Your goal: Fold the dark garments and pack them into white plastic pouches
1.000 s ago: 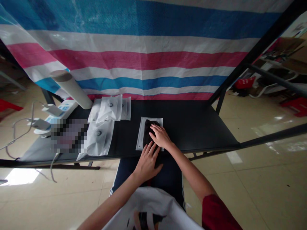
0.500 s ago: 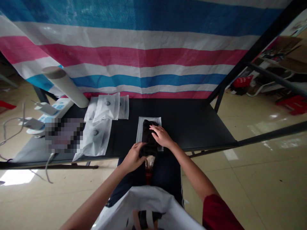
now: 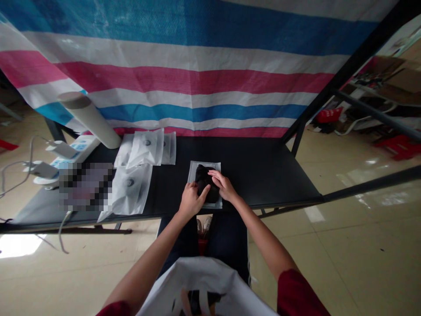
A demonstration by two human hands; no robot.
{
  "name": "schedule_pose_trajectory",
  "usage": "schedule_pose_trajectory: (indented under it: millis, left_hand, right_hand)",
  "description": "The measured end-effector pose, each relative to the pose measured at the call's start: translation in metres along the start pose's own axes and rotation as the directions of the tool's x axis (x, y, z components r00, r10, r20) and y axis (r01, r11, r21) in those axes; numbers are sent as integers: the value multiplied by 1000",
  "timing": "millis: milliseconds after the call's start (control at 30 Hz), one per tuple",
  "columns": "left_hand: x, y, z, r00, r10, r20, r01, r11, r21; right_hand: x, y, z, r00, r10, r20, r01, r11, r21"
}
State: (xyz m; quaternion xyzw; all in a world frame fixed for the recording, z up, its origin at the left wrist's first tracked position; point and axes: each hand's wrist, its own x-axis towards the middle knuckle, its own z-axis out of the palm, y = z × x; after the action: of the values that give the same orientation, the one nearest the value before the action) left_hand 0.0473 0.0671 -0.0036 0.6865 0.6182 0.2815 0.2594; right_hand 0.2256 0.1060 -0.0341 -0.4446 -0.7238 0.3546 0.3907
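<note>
A bundle of black cloth (image 3: 204, 175), folded short, lies on a flat frosted plastic bag (image 3: 192, 170) near the front edge of the black table. My left hand (image 3: 192, 199) grips the cloth at its left side, its thumb across the top and its fingers bent at the edge. On the right, my right hand (image 3: 224, 186) rests against the cloth with its fingers stretched out. What kind of garment or cloth it is cannot be made out.
Several filled frosted bags (image 3: 133, 186) lie to the left. Behind them stands a white cylinder (image 3: 98, 125), beside a power strip (image 3: 79, 147) with plugged-in chargers. A striped sheet (image 3: 197, 83) hangs along the back of the table (image 3: 263, 171).
The cloth's near end, which hung over the table edge in my left hand, is now folded up onto the bag. My left hand has moved forward with it; my right hand stays nearly in place.
</note>
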Motion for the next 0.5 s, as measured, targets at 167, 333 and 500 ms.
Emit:
schedule_pose_trajectory:
  millis: [167,333,500]
  left_hand:
    - [4,1,-3,997,-59,39,51,983,175]
    - [9,4,-9,982,-170,88,145,960,239]
    - [20,-2,-13,972,-189,138,172,977,128]
  right_hand:
    - [-1,-9,1,998,67,-4,-67,997,22]
    - [-12,-38,1,990,-104,-90,78,962,-260]
    - [-30,-58,8,964,-222,150,268,811,-520]
